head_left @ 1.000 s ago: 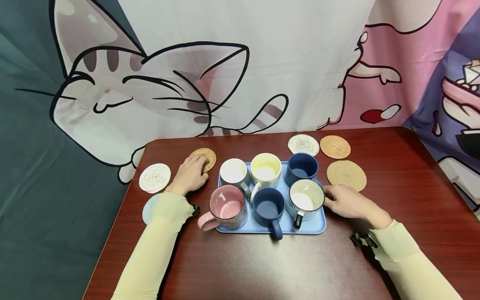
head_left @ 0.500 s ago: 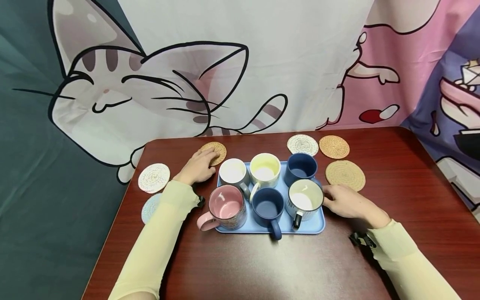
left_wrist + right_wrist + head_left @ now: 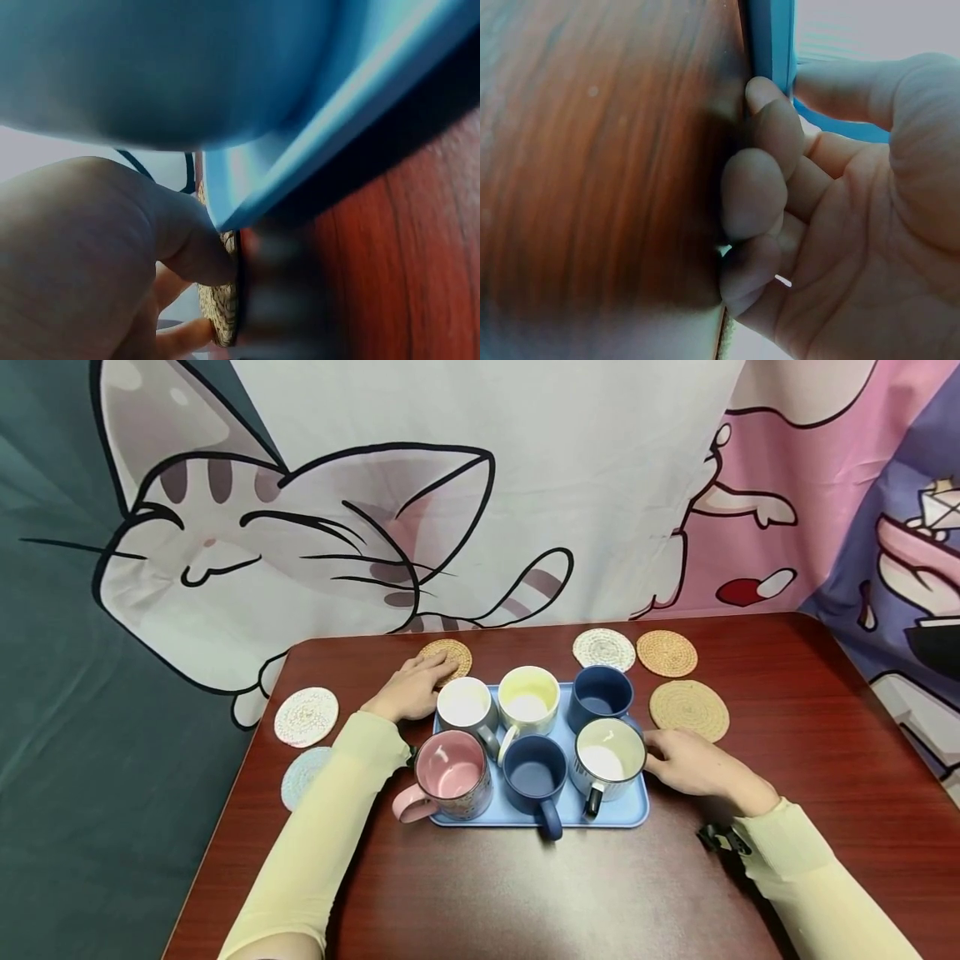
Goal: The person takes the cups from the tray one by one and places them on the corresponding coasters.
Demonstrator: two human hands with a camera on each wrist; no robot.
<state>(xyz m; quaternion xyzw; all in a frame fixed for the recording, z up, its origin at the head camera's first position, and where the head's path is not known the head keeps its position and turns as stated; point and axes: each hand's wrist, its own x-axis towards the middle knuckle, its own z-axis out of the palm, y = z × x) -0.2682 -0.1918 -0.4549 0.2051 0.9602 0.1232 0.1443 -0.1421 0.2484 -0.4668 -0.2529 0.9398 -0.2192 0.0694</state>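
At the back left, my left hand (image 3: 414, 687) rests its fingertips on a small tan woven coaster (image 3: 450, 657). The left wrist view shows the thumb and fingers touching the face of that coaster (image 3: 219, 304), close by the tray's corner. My right hand (image 3: 693, 763) grips the right rim of a light blue tray (image 3: 622, 817), thumb on the rim and fingers curled under it (image 3: 774, 45). On the tray stand several mugs: a pink one (image 3: 452, 768), a grey-white one (image 3: 465, 706), a yellow one (image 3: 528, 697), two dark blue ones (image 3: 536, 768), and a white one with a black handle (image 3: 609, 760).
A white coaster (image 3: 306, 717) and a pale blue coaster (image 3: 302, 775) lie on the left of the dark red table (image 3: 555, 902). Behind the tray's right side are a white coaster (image 3: 603, 649), an orange-tan one (image 3: 667, 653) and a larger tan one (image 3: 689, 710). A cartoon curtain (image 3: 615, 485) hangs behind.
My left hand has slid the tan coaster to the right and slightly back along the table, closer behind the grey-white mug. The right hand stays on the tray, and the mugs keep their places.
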